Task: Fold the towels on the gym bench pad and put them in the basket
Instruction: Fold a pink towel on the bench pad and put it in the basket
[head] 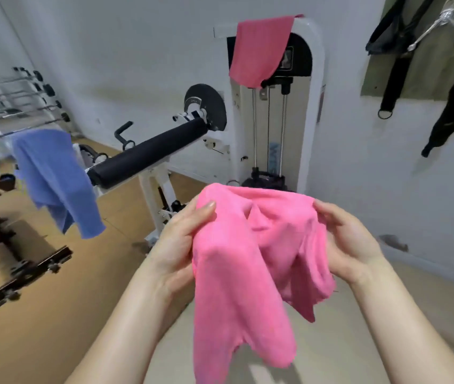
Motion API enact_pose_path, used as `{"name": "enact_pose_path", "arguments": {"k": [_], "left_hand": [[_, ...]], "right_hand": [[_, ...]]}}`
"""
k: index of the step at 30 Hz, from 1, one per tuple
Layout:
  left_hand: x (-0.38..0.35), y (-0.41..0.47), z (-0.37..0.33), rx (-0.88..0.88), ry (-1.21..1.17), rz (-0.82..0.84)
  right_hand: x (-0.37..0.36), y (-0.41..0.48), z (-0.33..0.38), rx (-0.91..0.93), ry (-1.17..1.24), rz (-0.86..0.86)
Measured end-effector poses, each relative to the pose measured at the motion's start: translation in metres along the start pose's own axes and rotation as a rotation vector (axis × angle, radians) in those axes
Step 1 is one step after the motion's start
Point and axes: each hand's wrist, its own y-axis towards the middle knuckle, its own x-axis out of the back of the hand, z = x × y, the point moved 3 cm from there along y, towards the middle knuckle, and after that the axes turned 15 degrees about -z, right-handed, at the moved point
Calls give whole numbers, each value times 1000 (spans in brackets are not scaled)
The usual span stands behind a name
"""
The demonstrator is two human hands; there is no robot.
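Fold stage, early: a blue towel hangs over the padded roller, while the left hand and right hand each grip the top edge of a crumpled pink towel held in mid-air, which probably next needs 2 corners found and spread; no basket is in view.

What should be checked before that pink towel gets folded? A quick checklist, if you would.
1. Grip on the pink towel: left hand and right hand both hold it. Ok.
2. Towel spread flat, edges matched: bunched and hanging. Not ok.
3. Basket within reach: not in view. Cannot tell.
4. Bench pad free for folding: not plainly in view. Cannot tell.
5. Other towels gathered: blue towel hangs on the roller, rose towel on the machine. Not ok.
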Motion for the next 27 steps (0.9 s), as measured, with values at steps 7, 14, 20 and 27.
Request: {"name": "enact_pose_path", "arguments": {"k": [7,14,20,27], "left_hand": [[162,11,-39,-592,1305,-570],[195,22,-39,-417,698,-470],[296,73,-76,-276,713,-688],[398,110,-159,-35,368,-670]], "right_hand": [[-122,63,-85,-80,-126,-74],[-203,121,-187,-92,-242,-227],[-250,197,-239,-98,-362,-94],[-335,276,-296,375,-1231,585]]}}
